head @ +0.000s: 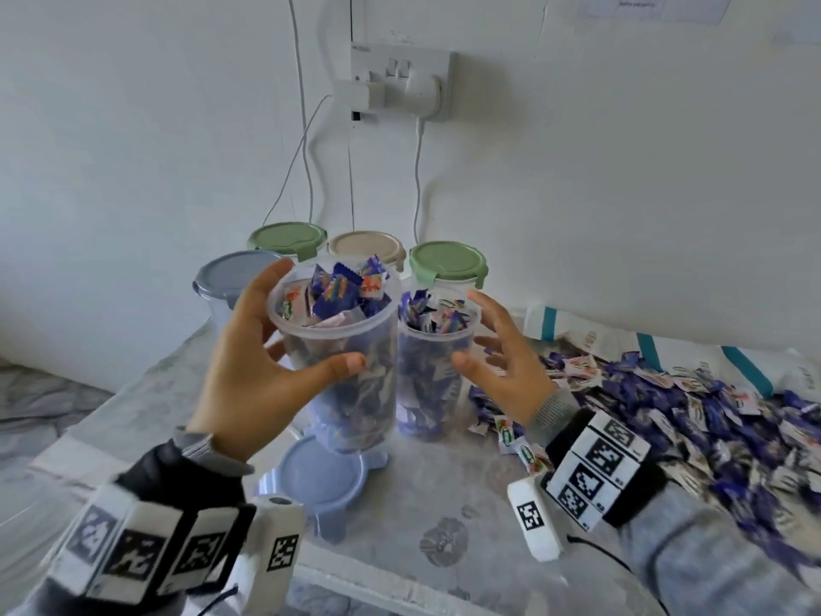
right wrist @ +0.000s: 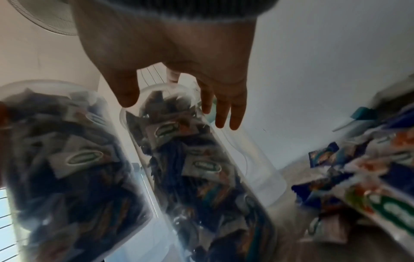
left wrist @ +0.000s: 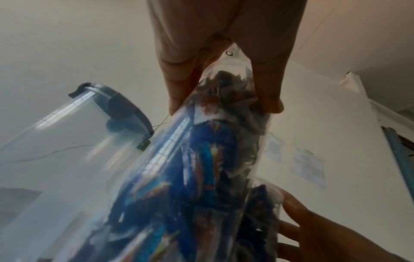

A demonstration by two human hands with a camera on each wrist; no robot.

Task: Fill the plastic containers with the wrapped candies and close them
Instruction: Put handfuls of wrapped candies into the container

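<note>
My left hand [head: 302, 322] grips a clear plastic container [head: 346, 384] heaped with blue and white wrapped candies, thumb in front and fingers behind near the rim. The container tilts a little, its base over a loose blue lid [head: 317, 480]; I cannot tell whether they touch. A second lidless container full of candies [head: 433, 375] stands just to its right. My right hand [head: 471, 329] is open around it, fingers spread, thumb at its wall. In the right wrist view the thumb and fingers [right wrist: 224, 115] straddle that container's rim [right wrist: 161, 88]. The left wrist view shows my fingers [left wrist: 266, 88] on the held container [left wrist: 201, 168].
Several closed containers stand at the back by the wall: a blue-lidded one [head: 231, 277], two green-lidded ones [head: 286, 237] [head: 446, 260] and a beige-lidded one [head: 366, 246]. A large pile of wrapped candies [head: 693, 420] covers the table's right side. Cables hang from a wall socket [head: 400, 80].
</note>
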